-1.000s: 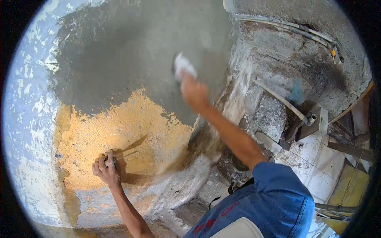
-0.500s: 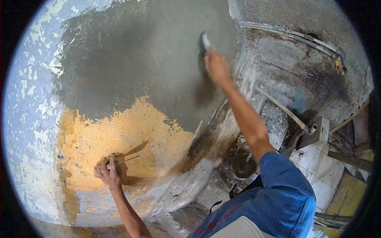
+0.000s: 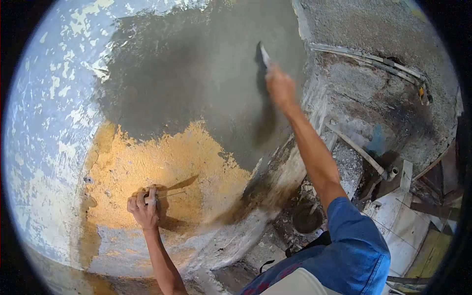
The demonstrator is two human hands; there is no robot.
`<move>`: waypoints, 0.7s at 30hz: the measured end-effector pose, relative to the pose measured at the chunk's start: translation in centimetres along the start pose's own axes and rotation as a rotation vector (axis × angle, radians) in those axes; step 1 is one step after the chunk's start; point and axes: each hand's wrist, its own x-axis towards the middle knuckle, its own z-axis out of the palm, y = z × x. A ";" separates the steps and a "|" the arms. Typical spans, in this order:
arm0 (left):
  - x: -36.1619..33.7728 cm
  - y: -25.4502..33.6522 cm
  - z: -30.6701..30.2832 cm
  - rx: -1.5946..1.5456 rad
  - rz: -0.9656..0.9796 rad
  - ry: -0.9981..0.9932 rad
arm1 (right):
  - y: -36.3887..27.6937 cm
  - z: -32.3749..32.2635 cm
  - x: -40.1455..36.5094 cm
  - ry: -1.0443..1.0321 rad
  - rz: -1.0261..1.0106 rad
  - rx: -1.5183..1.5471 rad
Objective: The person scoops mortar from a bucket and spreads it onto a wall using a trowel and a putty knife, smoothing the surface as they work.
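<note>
Grey wet plaster (image 3: 196,83) covered the top of the wall (image 3: 44,128); the trowel (image 3: 264,53) lay against it near the wall's right edge, the right hand (image 3: 281,88) closed in a grip on its handle. Low on the yellow patch (image 3: 162,162), the left hand (image 3: 144,209) was closed around a thin tool (image 3: 169,195) pressed to the wall. At the wall's foot stood a dark round bucket (image 3: 306,219), contents unclear. Red marks on the blue garment (image 3: 356,246) were unreadable.
</note>
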 end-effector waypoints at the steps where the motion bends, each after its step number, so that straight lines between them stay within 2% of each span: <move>1: -0.3 -0.2 0.5 0.003 -0.001 0.010 | -0.5 2.3 0.0 0.041 -0.050 -0.058; 3: -1.3 -0.3 0.8 0.020 -0.006 -0.026 | -3.8 4.2 -5.6 -0.099 -0.154 -0.131; 5: -0.4 -0.1 0.1 -0.017 -0.024 -0.035 | -6.6 2.1 -13.7 0.057 -0.477 -0.240; 7: -0.5 -0.1 -0.6 -0.046 -0.030 -0.102 | -7.5 -1.2 -19.7 -0.073 -0.557 0.068; 9: -1.3 -0.2 -0.2 -0.051 -0.027 -0.081 | -4.7 -1.9 -22.3 -0.135 -0.529 0.122; 10: -1.2 -0.2 0.3 -0.052 -0.024 -0.047 | -3.5 -2.0 -22.6 -0.185 -0.504 0.172; 11: -1.0 -0.2 0.3 -0.056 -0.029 -0.060 | -3.0 -2.5 -20.4 -0.099 -0.517 0.136; 13: -0.7 0.0 -0.1 -0.078 -0.036 -0.057 | -3.0 -4.3 -12.7 -0.022 -0.468 0.020; 15: -1.0 0.1 -0.2 -0.081 -0.034 -0.083 | -5.0 -5.2 -5.2 -0.053 -0.317 0.086; 16: -0.9 0.0 0.0 -0.068 -0.036 -0.082 | -5.8 -4.3 -3.1 0.092 -0.351 0.061; 19: -1.4 -0.5 0.3 -0.060 -0.027 -0.074 | -6.7 0.6 -4.0 0.013 -0.326 0.067; 21: -1.3 -0.5 0.4 -0.070 -0.024 -0.065 | -8.3 1.4 -9.2 -0.250 -0.176 0.041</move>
